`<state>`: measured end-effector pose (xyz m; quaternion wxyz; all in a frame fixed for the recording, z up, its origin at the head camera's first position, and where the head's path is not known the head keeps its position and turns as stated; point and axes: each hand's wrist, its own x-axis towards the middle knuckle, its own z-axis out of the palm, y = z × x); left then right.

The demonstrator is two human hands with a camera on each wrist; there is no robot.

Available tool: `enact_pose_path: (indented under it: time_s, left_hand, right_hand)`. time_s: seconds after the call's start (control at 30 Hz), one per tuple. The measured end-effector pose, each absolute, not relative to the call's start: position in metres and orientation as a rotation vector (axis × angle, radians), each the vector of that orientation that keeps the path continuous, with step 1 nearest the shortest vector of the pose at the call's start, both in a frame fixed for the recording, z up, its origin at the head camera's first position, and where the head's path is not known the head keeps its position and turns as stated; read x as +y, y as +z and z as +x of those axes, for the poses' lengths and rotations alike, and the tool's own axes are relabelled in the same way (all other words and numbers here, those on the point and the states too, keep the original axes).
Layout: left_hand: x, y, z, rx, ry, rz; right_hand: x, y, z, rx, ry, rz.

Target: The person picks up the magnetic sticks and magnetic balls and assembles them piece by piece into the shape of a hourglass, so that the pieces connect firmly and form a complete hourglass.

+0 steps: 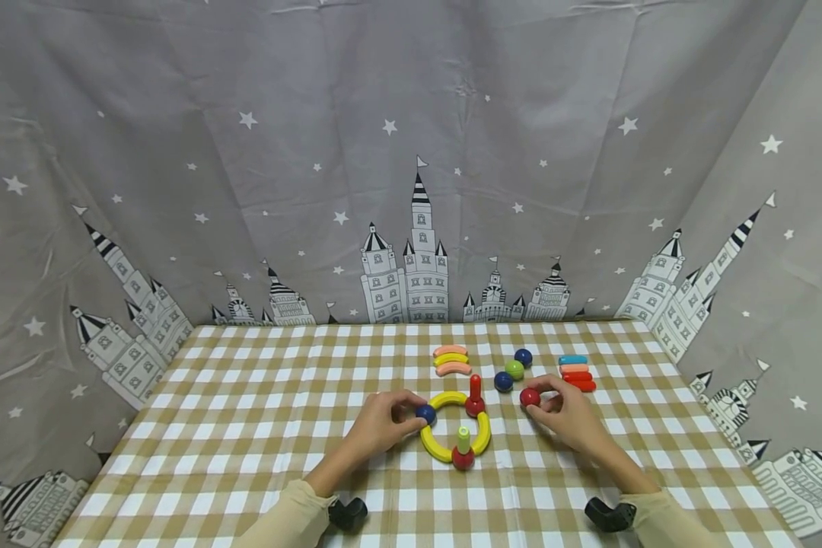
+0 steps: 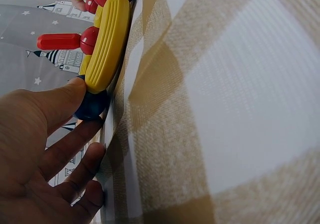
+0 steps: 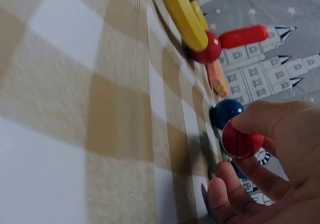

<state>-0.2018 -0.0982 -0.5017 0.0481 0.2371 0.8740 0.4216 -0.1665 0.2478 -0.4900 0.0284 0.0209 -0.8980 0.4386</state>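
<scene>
My left hand (image 1: 382, 420) pinches a dark blue ball (image 1: 425, 414) between thumb and fingers. That ball sits in the left side of a ring made of yellow curved sticks (image 1: 436, 444) and balls. Two red balls (image 1: 463, 458) complete joints of the ring; a green stick (image 1: 463, 439) rises from the front one and a red stick (image 1: 476, 387) from the back one. To the right, my right hand (image 1: 572, 415) grips a loose red ball (image 3: 242, 140) between thumb and fingers, apart from the ring.
Behind the ring lie orange and yellow curved sticks (image 1: 451, 359). Two blue balls (image 1: 503, 381) and a green ball (image 1: 514, 370) stand in a loose row near the right hand. Blue, orange and red straight sticks (image 1: 578, 377) lie behind it on the checked tablecloth (image 1: 260, 426).
</scene>
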Motion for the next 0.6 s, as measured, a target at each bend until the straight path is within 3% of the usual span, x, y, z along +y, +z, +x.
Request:
enact_pose_path:
  time_s: [0.6]
  left_hand:
    - [-0.098,-0.502,-0.201,2.658,1.3,0.73]
  right_hand:
    - [0.245,-0.492,-0.183,-2.857,1.221,0.04]
